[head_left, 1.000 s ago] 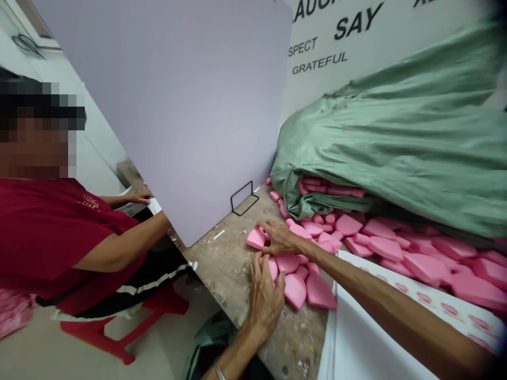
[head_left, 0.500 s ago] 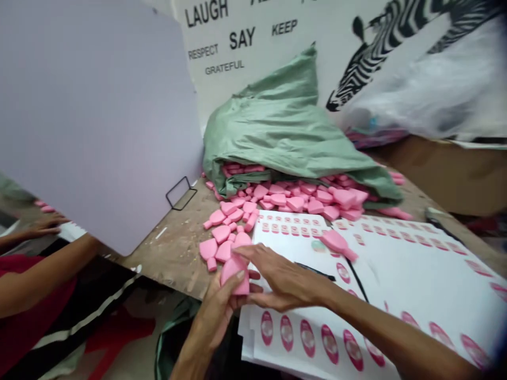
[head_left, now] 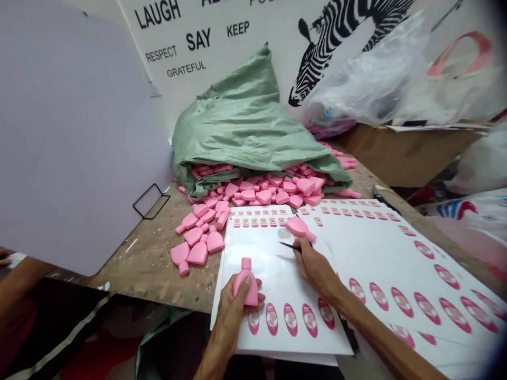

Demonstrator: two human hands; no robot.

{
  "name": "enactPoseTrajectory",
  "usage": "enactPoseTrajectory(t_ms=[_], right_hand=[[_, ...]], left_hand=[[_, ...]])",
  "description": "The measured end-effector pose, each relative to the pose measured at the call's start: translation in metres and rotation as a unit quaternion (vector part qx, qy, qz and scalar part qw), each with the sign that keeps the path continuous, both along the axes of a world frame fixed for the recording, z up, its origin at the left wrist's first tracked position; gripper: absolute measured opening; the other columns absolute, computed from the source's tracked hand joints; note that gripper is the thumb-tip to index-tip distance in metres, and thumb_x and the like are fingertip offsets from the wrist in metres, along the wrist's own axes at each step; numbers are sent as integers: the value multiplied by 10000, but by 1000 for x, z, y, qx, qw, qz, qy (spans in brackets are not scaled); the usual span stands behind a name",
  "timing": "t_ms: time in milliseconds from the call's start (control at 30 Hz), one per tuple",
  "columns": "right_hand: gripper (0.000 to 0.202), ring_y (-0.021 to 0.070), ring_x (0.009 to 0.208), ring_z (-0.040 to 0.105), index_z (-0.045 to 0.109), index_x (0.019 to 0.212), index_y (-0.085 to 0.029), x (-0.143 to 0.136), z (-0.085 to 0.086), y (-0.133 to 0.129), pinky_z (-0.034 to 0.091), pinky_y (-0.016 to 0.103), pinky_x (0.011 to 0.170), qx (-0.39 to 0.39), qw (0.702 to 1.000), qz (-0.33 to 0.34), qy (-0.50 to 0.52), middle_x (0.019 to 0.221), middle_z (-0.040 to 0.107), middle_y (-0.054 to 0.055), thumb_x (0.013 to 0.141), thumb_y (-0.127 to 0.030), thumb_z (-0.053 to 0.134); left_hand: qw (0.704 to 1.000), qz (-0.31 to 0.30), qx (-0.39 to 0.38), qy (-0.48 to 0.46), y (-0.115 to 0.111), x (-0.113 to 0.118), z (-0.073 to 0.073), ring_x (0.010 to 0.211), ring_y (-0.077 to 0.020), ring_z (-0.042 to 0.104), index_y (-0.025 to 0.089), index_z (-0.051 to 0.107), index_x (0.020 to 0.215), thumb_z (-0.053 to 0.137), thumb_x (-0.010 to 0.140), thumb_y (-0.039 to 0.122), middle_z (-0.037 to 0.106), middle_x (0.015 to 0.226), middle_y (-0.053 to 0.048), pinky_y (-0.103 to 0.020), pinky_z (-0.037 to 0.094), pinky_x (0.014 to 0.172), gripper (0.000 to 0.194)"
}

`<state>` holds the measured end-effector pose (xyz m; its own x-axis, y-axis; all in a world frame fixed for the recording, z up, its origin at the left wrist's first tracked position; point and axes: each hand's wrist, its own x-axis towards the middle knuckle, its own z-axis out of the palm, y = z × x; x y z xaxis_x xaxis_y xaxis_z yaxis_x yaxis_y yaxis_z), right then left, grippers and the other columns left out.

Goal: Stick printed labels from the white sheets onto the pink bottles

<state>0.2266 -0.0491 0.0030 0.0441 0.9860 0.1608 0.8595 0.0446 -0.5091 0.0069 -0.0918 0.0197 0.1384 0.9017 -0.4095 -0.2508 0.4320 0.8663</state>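
A small pink bottle [head_left: 246,287] stands upright in my left hand [head_left: 232,309], its cap upward, over the lower left of a white sticker sheet [head_left: 253,243]. My right hand [head_left: 315,266] grips a thin dark pointed tool [head_left: 288,245], its tip toward the left above the sheet. Just beyond those fingers another pink bottle [head_left: 299,227] lies on the sheets. Oval pink stickers [head_left: 290,319] run along the sheet's lower edge, with small stickers in rows near its top. To the right lies a second sticker sheet [head_left: 368,248].
A green sack [head_left: 233,126] spills a pile of pink bottles [head_left: 263,196] at the back. More bottles [head_left: 198,253] lie left of the sheets. A pale panel [head_left: 79,137] stands left, by a black wire stand [head_left: 152,203]. Another person's arm [head_left: 27,274] shows beyond it.
My right hand has left the bottle in my left hand and moved right, taking hold of the dark tool. My left hand now holds its bottle over the sheet. The view has turned right.
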Motion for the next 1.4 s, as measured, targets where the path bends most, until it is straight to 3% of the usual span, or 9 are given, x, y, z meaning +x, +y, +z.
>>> enactPoseTrajectory(t_ms=[67,133,267,433,533,633,833,1067,1400], right_hand=[[341,206,688,608,409,1178,-160,21,8,6,406,293,595,-24,995,-93,-15,831,633,81,915,-363,331],[487,250,752,625,443,1186,-141,40,13,18,405,306,609,-64,986,-143,-55,836,646,107,859,-502,426],[408,296,810,622,585,934,-158,46,15,56,416,343,669,-81,992,-83,-55,827,655,130,781,-532,527],[332,207,862,607,509,1120,-206,32,16,91,428,297,734,13,1000,-3,17,1001,649,81,896,-414,380],[308,169,718,594,528,1002,-210,38,12,87,433,274,663,26,999,13,38,851,653,43,929,-353,265],[234,153,607,568,521,940,-225,47,2,72,410,260,590,26,999,16,33,723,637,-1,907,-324,311],[189,181,706,585,544,831,-213,47,-11,63,364,305,684,45,998,8,-36,761,651,24,889,-278,376],[153,213,852,561,577,894,-194,46,-19,70,301,333,741,73,992,15,-101,884,653,61,878,-293,462],[160,182,770,530,565,827,-192,47,-24,67,282,309,697,109,986,23,-122,807,637,45,895,-273,446]], left_hand=[[1000,-22,15,7,3,3,1,735,-171,652,121,597,964,627,747,544,656,997,-127,-310,550,692,475],[998,-43,36,7,8,9,4,717,-168,647,120,602,935,608,766,537,657,953,-116,-300,546,680,450],[997,-65,48,16,19,27,6,681,-159,632,111,594,917,608,773,517,646,888,-99,-301,540,666,431],[994,-86,54,45,33,38,7,643,-162,628,119,569,991,607,773,520,645,845,-90,-318,537,651,457],[993,-73,74,51,51,42,7,624,-157,622,121,581,946,610,766,527,642,825,-88,-310,532,633,446],[995,-59,79,30,76,54,1,626,-168,629,115,588,900,649,741,500,626,767,-75,-295,523,607,421],[994,-52,95,26,110,85,-18,665,-203,662,115,579,865,643,746,515,610,722,-63,-303,522,631,422],[992,-56,115,23,112,97,-25,693,-219,681,123,579,955,590,768,570,624,847,-89,-309,528,619,484],[990,-76,117,29,113,93,-26,705,-219,686,131,569,979,570,793,559,624,842,-86,-310,525,653,467]])
